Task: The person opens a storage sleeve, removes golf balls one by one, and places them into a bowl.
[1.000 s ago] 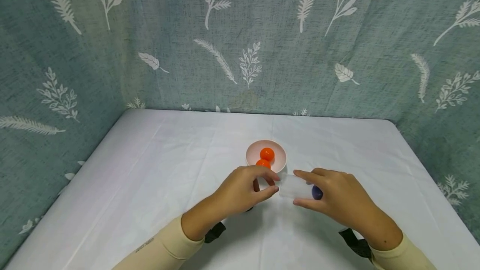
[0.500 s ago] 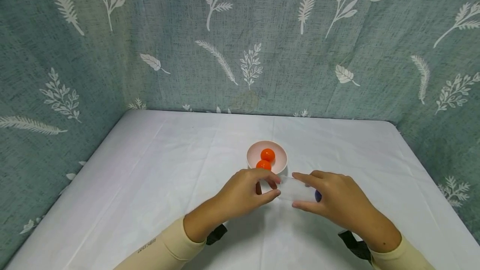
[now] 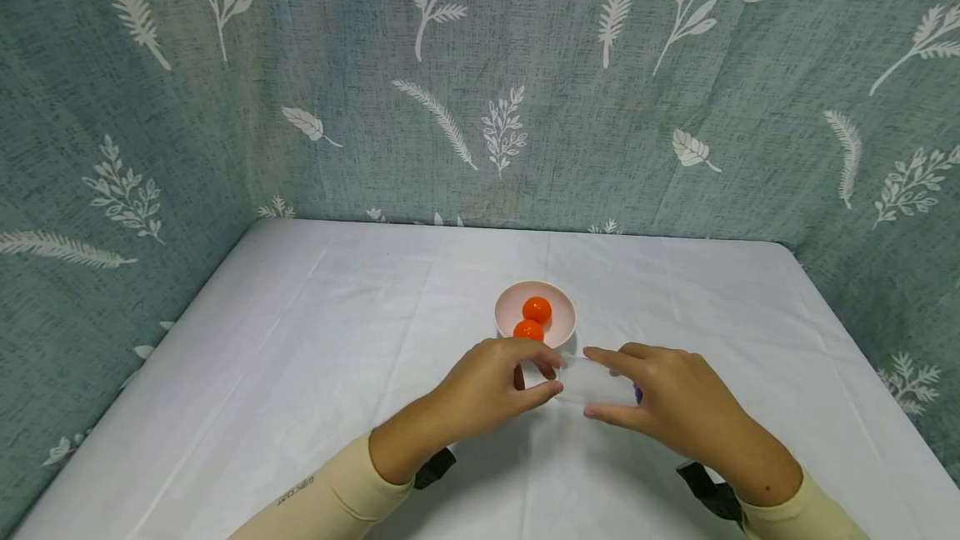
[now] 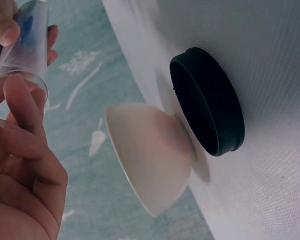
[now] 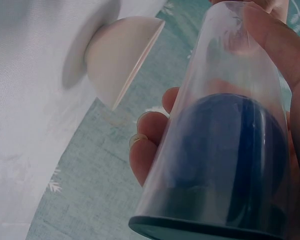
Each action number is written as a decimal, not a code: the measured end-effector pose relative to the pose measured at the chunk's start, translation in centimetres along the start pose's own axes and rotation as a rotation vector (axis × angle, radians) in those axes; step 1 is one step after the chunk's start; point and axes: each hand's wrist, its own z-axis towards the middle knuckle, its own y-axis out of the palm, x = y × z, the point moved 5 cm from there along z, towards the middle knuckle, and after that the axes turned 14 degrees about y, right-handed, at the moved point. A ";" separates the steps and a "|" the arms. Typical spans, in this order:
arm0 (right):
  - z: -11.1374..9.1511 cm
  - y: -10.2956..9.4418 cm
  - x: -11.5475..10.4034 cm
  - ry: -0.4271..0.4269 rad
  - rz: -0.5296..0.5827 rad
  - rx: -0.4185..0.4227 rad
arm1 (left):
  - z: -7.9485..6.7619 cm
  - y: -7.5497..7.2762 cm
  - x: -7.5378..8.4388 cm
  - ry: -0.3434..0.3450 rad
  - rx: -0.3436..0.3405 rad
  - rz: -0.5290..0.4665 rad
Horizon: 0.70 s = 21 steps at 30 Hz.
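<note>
Between the two hands, a clear plastic tube is held above the table, lying roughly sideways in the head view. My right hand grips it, thumb on one side and fingers on the other. Inside sits a blue ball, near the end with a dark rim; in the head view the right hand mostly covers it. At the tube's other end, the thumb and fingertips of my left hand pinch the edge. A round black lid lies on the table, out of sight in the head view.
A pale pink bowl stands just beyond the hands, with two orange balls in it. White cloth covers the table. Patterned green fabric hangs behind and at both sides.
The blue ball has shifted right inside the tube and shows less beside the right hand. Both hands have barely moved, keeping their hold.
</note>
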 end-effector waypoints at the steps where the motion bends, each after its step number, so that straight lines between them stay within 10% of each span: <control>1: 0.0 0.0 0.0 -0.002 0.002 0.001 | 0.0 0.0 0.0 -0.002 -0.001 0.002; 21: -0.1 0.1 0.1 -0.017 -0.005 0.004 | 0.1 0.2 -0.2 -0.008 -0.030 0.029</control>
